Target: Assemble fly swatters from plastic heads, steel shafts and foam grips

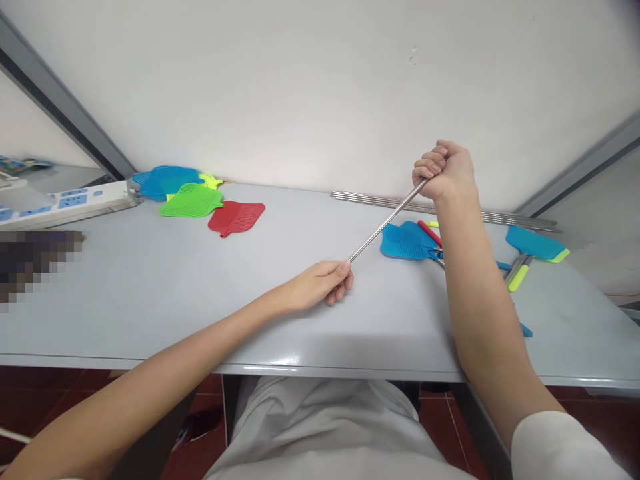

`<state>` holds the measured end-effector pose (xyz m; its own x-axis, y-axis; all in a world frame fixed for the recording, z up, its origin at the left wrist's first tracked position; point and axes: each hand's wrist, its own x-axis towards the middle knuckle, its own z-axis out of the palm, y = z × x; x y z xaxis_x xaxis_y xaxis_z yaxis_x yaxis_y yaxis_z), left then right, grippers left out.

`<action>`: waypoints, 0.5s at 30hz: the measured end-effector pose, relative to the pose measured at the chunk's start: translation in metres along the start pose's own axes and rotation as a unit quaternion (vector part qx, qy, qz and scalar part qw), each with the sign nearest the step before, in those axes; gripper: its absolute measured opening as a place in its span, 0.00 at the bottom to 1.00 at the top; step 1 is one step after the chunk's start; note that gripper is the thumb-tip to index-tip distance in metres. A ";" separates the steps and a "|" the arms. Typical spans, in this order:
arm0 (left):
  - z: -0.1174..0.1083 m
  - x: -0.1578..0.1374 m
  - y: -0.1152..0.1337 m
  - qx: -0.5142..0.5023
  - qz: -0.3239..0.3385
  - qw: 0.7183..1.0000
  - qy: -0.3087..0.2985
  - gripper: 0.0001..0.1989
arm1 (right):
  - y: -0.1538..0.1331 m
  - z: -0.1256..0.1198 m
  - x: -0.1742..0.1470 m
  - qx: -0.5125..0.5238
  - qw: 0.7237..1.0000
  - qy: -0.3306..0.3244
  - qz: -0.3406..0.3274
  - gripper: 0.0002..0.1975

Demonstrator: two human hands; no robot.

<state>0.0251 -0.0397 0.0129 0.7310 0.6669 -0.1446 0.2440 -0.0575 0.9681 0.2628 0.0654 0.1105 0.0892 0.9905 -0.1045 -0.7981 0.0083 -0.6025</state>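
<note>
A thin metal rod [383, 225] slants up to the right between my two hands, above the grey table. My left hand [333, 280] pinches its lower end between thumb and fingers. Higher up, my right hand [447, 170] is wrapped in a fist round the upper end. Whatever lies inside that fist is hidden. Below my right wrist, a blue fly swatter head [407, 241] rests on the table, partly covered by my forearm. A red handle [429, 232] lies beside it.
Loose swatter heads lie at the back left: blue [167, 181], green [193, 202] and red [240, 217]. Several metal rods [370, 199] lie along the wall. More swatters [535, 245] are at the right. A white power strip [95, 198] sits at the left.
</note>
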 end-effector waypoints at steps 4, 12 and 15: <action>0.000 0.000 0.000 0.000 -0.002 1.000 0.002 0.24 | 0.000 0.000 0.000 0.005 1.000 0.003 0.003 0.14; 0.001 0.001 0.000 0.009 -0.002 1.000 0.000 0.24 | 0.000 0.000 0.001 0.009 1.000 -0.001 0.005 0.14; 0.000 0.000 0.000 0.011 -0.004 1.000 -0.003 0.24 | 0.001 -0.001 0.001 0.011 1.000 -0.002 0.007 0.14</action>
<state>0.0256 -0.0397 0.0129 0.7327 0.6632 -0.1528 0.2631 -0.0690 0.9623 0.2630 0.0665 0.1091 0.0758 0.9912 -0.1090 -0.8121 -0.0020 -0.5835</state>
